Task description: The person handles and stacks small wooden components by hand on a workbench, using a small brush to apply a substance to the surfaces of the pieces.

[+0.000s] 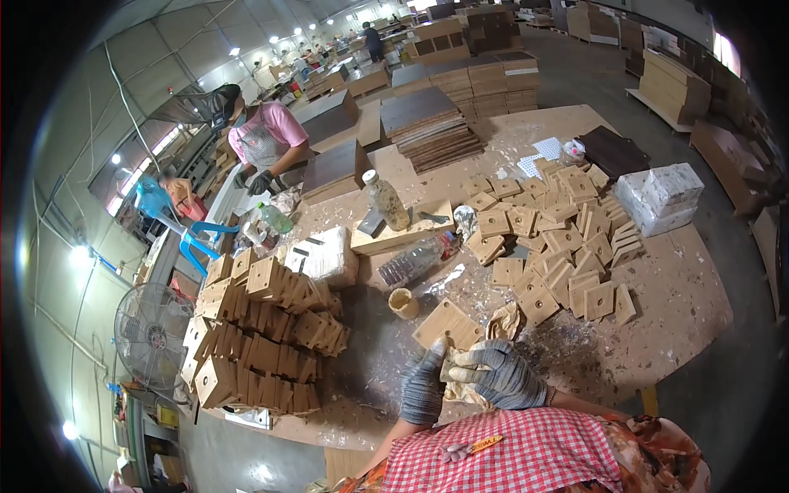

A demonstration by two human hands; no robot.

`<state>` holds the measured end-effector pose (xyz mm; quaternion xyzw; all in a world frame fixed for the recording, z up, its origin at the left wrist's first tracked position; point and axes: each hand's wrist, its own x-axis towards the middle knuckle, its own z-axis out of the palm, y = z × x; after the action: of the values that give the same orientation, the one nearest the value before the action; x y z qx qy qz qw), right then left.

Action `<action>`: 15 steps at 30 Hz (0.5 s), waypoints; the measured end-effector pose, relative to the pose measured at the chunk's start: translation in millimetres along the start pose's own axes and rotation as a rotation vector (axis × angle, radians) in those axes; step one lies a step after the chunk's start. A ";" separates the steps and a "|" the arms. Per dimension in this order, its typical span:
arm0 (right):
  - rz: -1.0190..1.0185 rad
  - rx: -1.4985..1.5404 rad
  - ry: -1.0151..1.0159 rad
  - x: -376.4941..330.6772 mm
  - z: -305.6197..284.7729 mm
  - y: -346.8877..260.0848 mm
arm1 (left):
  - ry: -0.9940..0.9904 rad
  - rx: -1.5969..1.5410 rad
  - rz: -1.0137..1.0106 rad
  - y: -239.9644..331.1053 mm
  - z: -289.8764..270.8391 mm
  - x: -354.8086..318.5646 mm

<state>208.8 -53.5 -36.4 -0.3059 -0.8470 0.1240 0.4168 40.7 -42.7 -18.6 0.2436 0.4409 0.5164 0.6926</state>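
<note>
Low in the frame's centre, my gloved left hand (424, 386) pinches the near edge of a square wooden block (448, 324), fingers clamped on it. My right hand (501, 376) is curled over a crumpled rag (503, 322) just beside it. I judge the block could slip, gripped only at its edge, and knock the small cup (403, 302) nearby.

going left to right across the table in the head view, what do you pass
fan → stacked wooden blocks → small cup → wooden square held by the gloved hands → loose heap of wooden squares → white wrapped bundles
</note>
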 end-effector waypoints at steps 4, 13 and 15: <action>-0.023 -0.022 -0.027 -2.6 1.6 5.1 | -0.001 -0.033 -0.037 4.8 6.5 -6.3; 0.342 0.117 0.284 -18.8 -19.7 35.6 | 0.015 -0.047 0.025 -8.8 -20.2 9.9; 0.436 0.191 0.341 -31.9 -18.8 55.6 | 0.018 -0.060 0.018 -9.7 -28.2 11.8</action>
<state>261.4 -30.6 -70.6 -0.4564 -0.6634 0.2365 0.5437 22.2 -38.4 -44.4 0.2218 0.4294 0.5377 0.6909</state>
